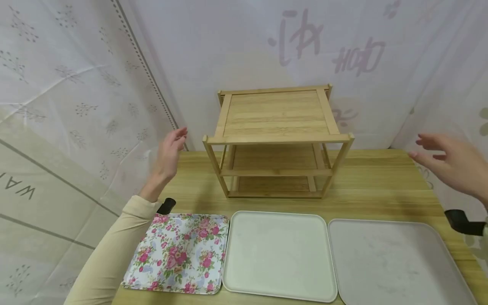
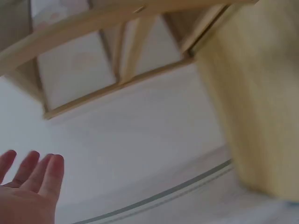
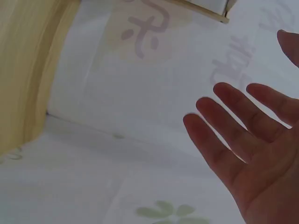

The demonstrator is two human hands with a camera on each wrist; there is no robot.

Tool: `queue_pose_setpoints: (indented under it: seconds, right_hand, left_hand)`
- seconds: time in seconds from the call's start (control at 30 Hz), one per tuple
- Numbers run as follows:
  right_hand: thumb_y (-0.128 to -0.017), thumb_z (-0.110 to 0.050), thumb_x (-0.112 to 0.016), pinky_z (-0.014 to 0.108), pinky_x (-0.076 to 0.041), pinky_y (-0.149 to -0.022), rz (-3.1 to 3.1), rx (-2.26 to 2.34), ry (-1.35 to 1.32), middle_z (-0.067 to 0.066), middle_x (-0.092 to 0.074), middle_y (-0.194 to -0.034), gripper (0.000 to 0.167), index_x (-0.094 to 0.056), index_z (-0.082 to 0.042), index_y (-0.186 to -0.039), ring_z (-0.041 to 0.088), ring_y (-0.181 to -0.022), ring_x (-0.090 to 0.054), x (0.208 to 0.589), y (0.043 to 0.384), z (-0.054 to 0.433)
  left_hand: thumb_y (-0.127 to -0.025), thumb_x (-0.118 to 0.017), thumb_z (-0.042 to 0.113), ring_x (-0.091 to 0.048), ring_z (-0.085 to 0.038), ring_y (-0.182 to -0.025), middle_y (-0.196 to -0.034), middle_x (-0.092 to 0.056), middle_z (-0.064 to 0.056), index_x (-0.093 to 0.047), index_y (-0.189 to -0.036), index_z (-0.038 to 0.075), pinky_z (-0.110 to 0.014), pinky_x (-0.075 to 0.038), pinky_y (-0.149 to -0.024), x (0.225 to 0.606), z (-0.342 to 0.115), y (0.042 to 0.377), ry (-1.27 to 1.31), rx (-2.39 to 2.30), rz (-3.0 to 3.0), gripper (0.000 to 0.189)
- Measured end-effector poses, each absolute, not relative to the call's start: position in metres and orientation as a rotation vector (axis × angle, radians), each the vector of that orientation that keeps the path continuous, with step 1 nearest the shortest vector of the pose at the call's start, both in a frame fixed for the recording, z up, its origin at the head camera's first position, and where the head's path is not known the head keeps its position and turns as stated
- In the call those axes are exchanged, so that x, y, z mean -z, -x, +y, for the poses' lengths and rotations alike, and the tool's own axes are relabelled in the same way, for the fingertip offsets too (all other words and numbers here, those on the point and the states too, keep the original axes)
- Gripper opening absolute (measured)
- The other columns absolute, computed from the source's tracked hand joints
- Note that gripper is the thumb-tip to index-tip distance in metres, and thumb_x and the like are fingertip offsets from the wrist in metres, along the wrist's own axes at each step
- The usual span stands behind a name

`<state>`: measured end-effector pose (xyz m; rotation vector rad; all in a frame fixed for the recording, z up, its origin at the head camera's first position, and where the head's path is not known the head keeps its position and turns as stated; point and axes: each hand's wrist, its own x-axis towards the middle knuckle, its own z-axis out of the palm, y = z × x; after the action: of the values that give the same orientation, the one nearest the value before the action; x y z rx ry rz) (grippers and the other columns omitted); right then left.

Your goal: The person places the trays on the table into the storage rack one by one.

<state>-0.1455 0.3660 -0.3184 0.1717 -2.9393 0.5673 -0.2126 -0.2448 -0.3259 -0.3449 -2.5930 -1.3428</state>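
Note:
A three-tier bamboo shelf (image 1: 280,112) stands upright toward the back of the wooden table. My left hand (image 1: 167,159) is raised to the left of the shelf, apart from it and holding nothing. In the left wrist view, the fingers (image 2: 51,179) are extended below the shelf's slanting frame (image 2: 88,98). On the far right, my right hand (image 1: 453,163) hangs in the air with nothing in it. Its fingers (image 3: 224,144) are spread and nearly straight in the right wrist view, while a corner of the shelf (image 3: 210,13) shows at the top.
Along the table's front lie a floral tray (image 1: 183,254), a cream tray (image 1: 280,256) and a greyish tray (image 1: 396,258), side by side. Printed cloth (image 1: 244,46) hangs behind and around the wooden table (image 1: 381,186). Dark bands (image 1: 463,222) are worn at the wrists.

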Motion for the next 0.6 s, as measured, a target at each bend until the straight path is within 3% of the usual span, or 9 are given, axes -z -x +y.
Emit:
queue_pose_setpoints:
  seconds: [0.13, 0.23, 0.4, 0.47, 0.6]
  right_hand:
    - [-0.103, -0.032, -0.045, 0.072, -0.039, -0.082, -2.935, -0.698, -0.003, 0.044, -0.042, -0.130, 0.061, -0.032, 0.012, -0.142, 0.058, -0.111, -0.041, 0.353, 0.114, 0.373]
    - [-0.103, -0.035, -0.043, 0.068, -0.042, -0.078, -2.950, -0.767, 0.160, 0.042, -0.045, -0.127, 0.060, -0.037, 0.013, -0.139, 0.057, -0.108, -0.044, 0.386, 0.089, 0.375]
    - [-0.101, -0.039, -0.048, 0.046, -0.051, -0.062, -2.980, -0.856, 0.460, 0.039, -0.053, -0.118, 0.063, -0.044, 0.016, -0.132, 0.050, -0.100, -0.051, 0.440, 0.048, 0.384]
    - [-0.099, -0.040, -0.051, 0.033, -0.050, -0.056, -3.004, -0.880, 0.598, 0.038, -0.055, -0.115, 0.063, -0.045, 0.015, -0.130, 0.036, -0.088, -0.058, 0.457, 0.033, 0.390]
    - [-0.098, -0.033, -0.054, 0.037, -0.052, -0.069, -2.988, -0.978, 0.962, 0.040, -0.048, -0.121, 0.061, -0.039, 0.016, -0.132, 0.038, -0.092, -0.056, 0.490, 0.006, 0.399]
  left_hand:
    - [-0.099, -0.029, 0.013, -0.039, -0.038, -0.134, -0.145, -0.043, -0.023, -0.039, -0.144, 0.001, -0.055, -0.032, -0.112, 0.355, -0.246, 0.206, 0.321, 1.466, -2.628, 0.048]
    - [-0.098, -0.035, 0.010, -0.039, -0.038, -0.136, -0.148, -0.040, -0.021, -0.037, -0.145, 0.003, -0.055, -0.034, -0.111, 0.370, -0.245, 0.204, 0.324, 1.535, -2.690, 0.048]
    - [-0.098, -0.049, 0.008, -0.040, -0.040, -0.136, -0.150, -0.036, -0.021, -0.033, -0.147, 0.001, -0.054, -0.038, -0.110, 0.381, -0.233, 0.198, 0.373, 1.628, -2.731, 0.051]
    - [-0.099, -0.051, 0.009, -0.041, -0.040, -0.135, -0.150, -0.037, -0.021, -0.033, -0.147, 0.001, -0.053, -0.038, -0.111, 0.384, -0.228, 0.198, 0.377, 1.651, -2.729, 0.052]
    - [-0.099, -0.053, 0.012, -0.044, -0.039, -0.134, -0.147, -0.041, -0.020, -0.036, -0.145, 0.000, -0.052, -0.041, -0.109, 0.392, -0.220, 0.199, 0.360, 1.681, -2.719, 0.050]
